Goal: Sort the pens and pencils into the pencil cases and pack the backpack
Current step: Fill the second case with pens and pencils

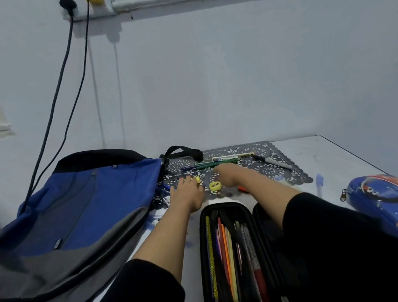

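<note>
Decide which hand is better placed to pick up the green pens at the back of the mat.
Right. The right hand reaches the green pens, with its fingertips beside them. The left hand lies short of them, closer to the backpack.

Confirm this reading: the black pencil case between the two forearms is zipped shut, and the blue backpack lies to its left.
Not quite. The head view shows the black pencil case lying open, not zipped shut, with pencils visible inside. The rest holds: it sits between the two forearms, and the blue backpack lies to its left.
</note>
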